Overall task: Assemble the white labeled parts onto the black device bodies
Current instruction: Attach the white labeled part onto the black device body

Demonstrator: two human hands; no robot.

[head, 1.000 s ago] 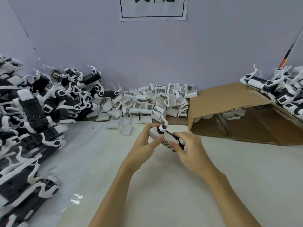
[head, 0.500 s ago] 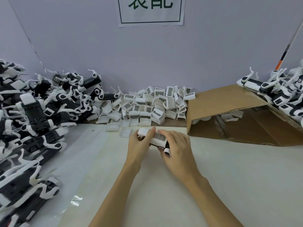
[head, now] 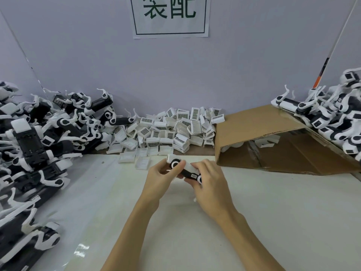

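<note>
Both hands hold one black device body just above the pale tabletop, in front of the heap of white labeled parts piled against the wall. The left hand curls its fingers and thumb round the far end, the thumb pressing beside a round black-and-white hub; the right hand wraps the near end, fingers folded under and over it. A white piece already sits along the top of the body between the two grips, though whether it is fully seated cannot be told from here. The body looks like rigid moulded plastic — light enough for fingertips and probably smooth, so it could slip if squeezed only at the rounded ends. The thin white curved arms seen on the unfinished bodies heaped at the left look fragile, so the flat black sides are the better hold, with pressure put squarely on the white part's top face. Finished units lie on the flattened cardboard box at the right.
</note>
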